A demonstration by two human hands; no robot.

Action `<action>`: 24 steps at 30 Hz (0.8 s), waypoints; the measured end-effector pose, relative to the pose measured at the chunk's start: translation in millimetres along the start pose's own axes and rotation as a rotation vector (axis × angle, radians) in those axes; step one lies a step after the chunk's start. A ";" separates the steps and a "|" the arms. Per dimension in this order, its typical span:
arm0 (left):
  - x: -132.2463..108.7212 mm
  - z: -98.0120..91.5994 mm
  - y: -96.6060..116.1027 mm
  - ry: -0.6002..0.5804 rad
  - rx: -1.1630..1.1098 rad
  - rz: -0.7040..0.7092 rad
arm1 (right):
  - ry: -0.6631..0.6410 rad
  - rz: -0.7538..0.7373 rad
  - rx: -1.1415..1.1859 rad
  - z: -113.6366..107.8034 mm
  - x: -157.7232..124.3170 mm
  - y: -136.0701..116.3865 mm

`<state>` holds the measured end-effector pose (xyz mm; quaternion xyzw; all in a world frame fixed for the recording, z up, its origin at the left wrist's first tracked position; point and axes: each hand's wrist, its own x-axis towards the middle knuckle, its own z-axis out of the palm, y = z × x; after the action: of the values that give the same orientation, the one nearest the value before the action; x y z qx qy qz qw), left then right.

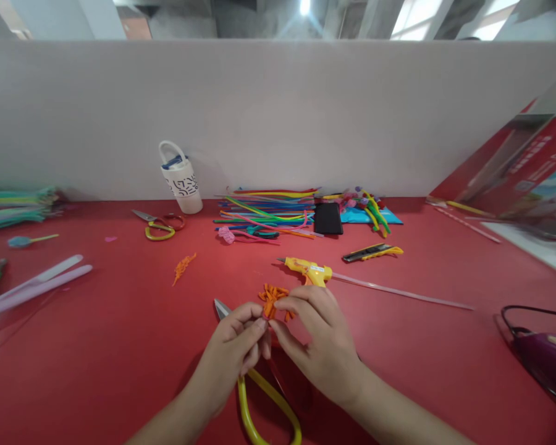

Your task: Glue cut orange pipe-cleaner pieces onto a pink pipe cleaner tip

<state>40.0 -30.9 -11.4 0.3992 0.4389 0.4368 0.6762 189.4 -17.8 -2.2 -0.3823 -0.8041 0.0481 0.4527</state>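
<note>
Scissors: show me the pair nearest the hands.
The scissors partly hidden by the left hand; the other pair lies fully in view, farther back, near the white tumbler.

- The left forearm (178, 405) slanted up from the bottom edge, left of centre.
- The left hand (236, 343) pinched with thumb and bent fingers, below the frame's centre.
- The right forearm (393, 402) entered from the lower right.
- The right hand (322, 337) arched, pinching just beside the left.
</note>
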 end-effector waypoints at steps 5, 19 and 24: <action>0.5 -0.9 -0.8 0.000 0.009 0.010 | -0.015 0.018 0.016 0.8 0.1 0.4; 0.7 -0.3 0.7 -0.009 -0.001 0.026 | 0.023 0.039 0.039 -1.6 0.8 -1.3; 0.0 -0.7 1.5 -0.009 0.010 0.023 | 0.036 0.026 0.030 -2.6 0.4 -1.5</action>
<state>39.0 -30.3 -10.3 0.4094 0.4335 0.4407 0.6710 190.4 -19.2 0.2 -0.3867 -0.7899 0.0589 0.4722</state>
